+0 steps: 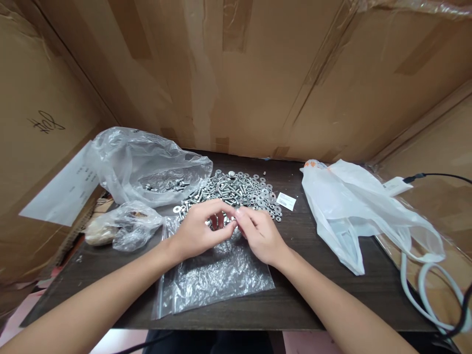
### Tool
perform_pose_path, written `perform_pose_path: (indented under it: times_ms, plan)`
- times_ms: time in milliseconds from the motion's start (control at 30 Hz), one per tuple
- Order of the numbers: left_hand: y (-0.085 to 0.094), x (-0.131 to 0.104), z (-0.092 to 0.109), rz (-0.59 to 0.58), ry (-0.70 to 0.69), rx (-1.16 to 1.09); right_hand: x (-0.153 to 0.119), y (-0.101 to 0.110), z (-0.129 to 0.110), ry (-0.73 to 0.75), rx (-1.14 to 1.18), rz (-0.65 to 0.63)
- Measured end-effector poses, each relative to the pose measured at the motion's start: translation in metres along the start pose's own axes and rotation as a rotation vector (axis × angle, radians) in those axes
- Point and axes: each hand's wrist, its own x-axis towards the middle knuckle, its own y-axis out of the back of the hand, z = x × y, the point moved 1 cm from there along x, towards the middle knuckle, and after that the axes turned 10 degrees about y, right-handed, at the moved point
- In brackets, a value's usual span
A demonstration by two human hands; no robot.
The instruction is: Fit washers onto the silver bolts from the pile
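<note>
Both hands meet in front of a pile of metal bolts and washers (236,189), above clear zip bags (217,280) on the dark table (302,290). My left hand (202,228) has thumb and fingers curved into a pinch at a small metal piece, mostly hidden. Touching it at the fingertips, my right hand (260,233) is closed, and whatever it pinches is too small to name. More bolts lie inside a large clear bag (136,157) behind the left hand.
A knotted clear bag (136,226) lies at the left. White plastic bags (342,211) and a looped white cable (403,275) are at the right. A small label (286,201) sits beside the pile. Cardboard walls (258,98) enclose the back and sides.
</note>
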Motion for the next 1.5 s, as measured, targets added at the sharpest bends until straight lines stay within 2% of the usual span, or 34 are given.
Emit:
perform_pose_path:
  times_ms: [100,133,200,267,433,500,533,600,733,833,900,933,1067,1133,1300,1367,1400,1500]
  plan:
    - [0.001,-0.003,-0.002,0.077,-0.346,0.312,0.001,-0.006,0.006,-0.331,0.322,-0.076]
    - [0.002,-0.003,-0.003,0.082,-0.415,0.389,0.001,-0.008,0.008,-0.405,0.388,-0.098]
    - [0.003,-0.003,-0.004,0.074,-0.463,0.464,0.001,-0.008,0.008,-0.47,0.396,-0.126]
    - [0.003,-0.002,-0.003,0.048,-0.397,0.406,0.001,-0.004,0.007,-0.419,0.278,-0.097]
    - [0.0,0.0,0.002,-0.067,0.133,-0.062,0.0,0.004,-0.003,0.06,-0.068,0.034]
    - [-0.002,-0.001,0.002,-0.112,0.229,-0.167,-0.001,0.003,-0.005,0.148,-0.109,0.045]
    - [-0.003,-0.001,0.002,-0.108,0.221,-0.167,-0.001,0.001,-0.005,0.152,-0.113,0.056]
    - [-0.002,-0.002,0.002,-0.061,0.093,-0.063,-0.001,-0.002,-0.003,0.088,-0.069,0.07]
    - [0.0,-0.003,0.001,0.02,-0.317,0.284,0.0,-0.007,0.005,-0.217,0.134,0.01]
    - [0.002,-0.003,-0.001,0.035,-0.419,0.412,0.0,-0.007,0.009,-0.424,0.166,-0.112]
    - [0.002,-0.003,-0.001,0.022,-0.414,0.422,0.001,-0.005,0.01,-0.456,0.125,-0.153]
    - [0.002,-0.002,-0.002,0.01,-0.39,0.401,0.001,-0.004,0.009,-0.422,0.097,-0.138]
    - [0.003,0.0,-0.003,-0.025,-0.11,0.184,0.002,0.001,0.002,-0.066,-0.059,-0.001]
    - [0.002,0.001,-0.003,-0.036,0.044,0.072,0.002,0.003,0.0,0.057,-0.14,-0.002]
    - [-0.001,0.003,-0.002,-0.05,0.281,-0.106,0.001,0.004,0.0,0.088,-0.23,-0.003]
    - [-0.001,0.002,-0.002,-0.032,0.275,-0.121,0.001,0.004,-0.001,0.083,-0.215,0.005]
    - [-0.001,0.002,-0.002,-0.017,0.23,-0.101,0.001,0.003,-0.001,0.072,-0.186,0.009]
    - [0.001,-0.001,-0.001,0.043,-0.078,0.075,0.0,-0.003,0.002,-0.073,0.009,0.003]
